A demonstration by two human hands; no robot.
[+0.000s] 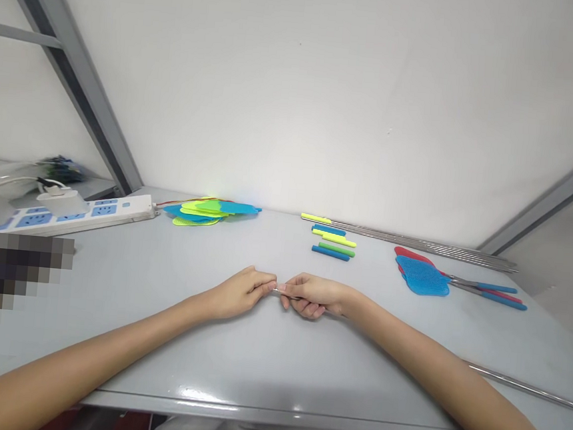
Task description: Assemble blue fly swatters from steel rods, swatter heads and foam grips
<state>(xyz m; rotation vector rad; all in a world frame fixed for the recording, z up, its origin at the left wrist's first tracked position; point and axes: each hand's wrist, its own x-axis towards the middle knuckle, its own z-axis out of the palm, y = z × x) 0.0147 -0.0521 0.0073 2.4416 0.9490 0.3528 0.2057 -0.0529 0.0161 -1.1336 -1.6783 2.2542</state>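
Observation:
A long thin metal rod [527, 385] runs from my hands beneath my right forearm and out past the right side of the table. Around its near-centre end, the fingers of my left hand [242, 293] are pinched closed. My right hand [312, 295] grips the rod just beside them, thumb on top and fingers curled below. Only a short shiny piece shows between the two hands. Whatever else the left fingertips may hold is hidden.
Behind my hands lie several coloured plastic sleeves [334, 239] and a bundle of metal rods [414, 241]. Fly swatters [421, 276] with blue and red handles rest at right. Loose swatter heads [207, 209] are piled at left, near a white power strip [131, 207].

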